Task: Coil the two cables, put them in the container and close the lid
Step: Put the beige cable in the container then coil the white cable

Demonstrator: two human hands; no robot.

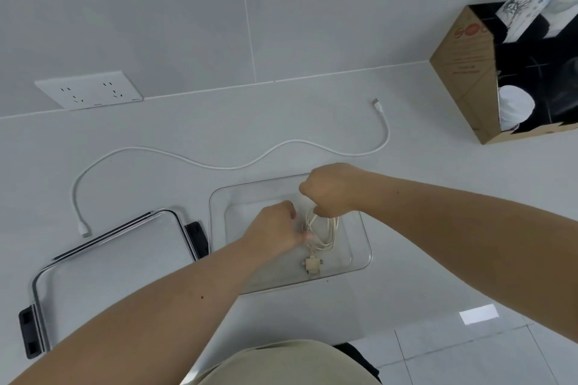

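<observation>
A cream cable [325,236] hangs in loose loops over the clear glass container [364,241], its multi-plug end [311,266] resting on the container's floor. My right hand [331,189] is closed on the top of the loops. My left hand [275,231] pinches the loops from the left side. A white cable [231,166] lies uncoiled in a wavy line on the counter behind the container, with one plug [377,105] at the far right and the other [84,231] near the lid. The clear lid [106,272] with black clips lies flat to the container's left.
A white wall socket plate [89,90] sits at the back left. An open cardboard box [463,78] with cups and cartons stands at the far right. The counter's front edge runs below the container, with tiled floor [469,350] beyond.
</observation>
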